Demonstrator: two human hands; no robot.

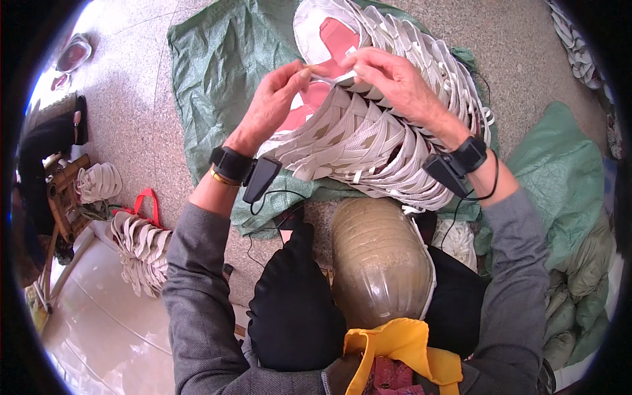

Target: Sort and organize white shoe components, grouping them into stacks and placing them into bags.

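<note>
My left hand (273, 99) and my right hand (398, 82) are raised close together, each with thumb and fingers pinched. Between them runs a thin white strip (343, 78), with one end in each hand. Right beneath lies a bundle of nested white-and-beige shoe uppers (355, 135) with pink insides, overlapping in a long row. A second row of similar white uppers (424, 59) lies just beyond, under my right hand and forearm. Whether the strip is joined to the nearer bundle cannot be made out.
A green woven sheet (214, 85) lies under the uppers. A large clear plastic jar (382, 263) stands between my legs. Green sacks (559, 164) lie at right. More uppers (141, 243), a red strap (148, 205) and a bamboo stool (66, 191) are at left, near another person's leg (49, 138).
</note>
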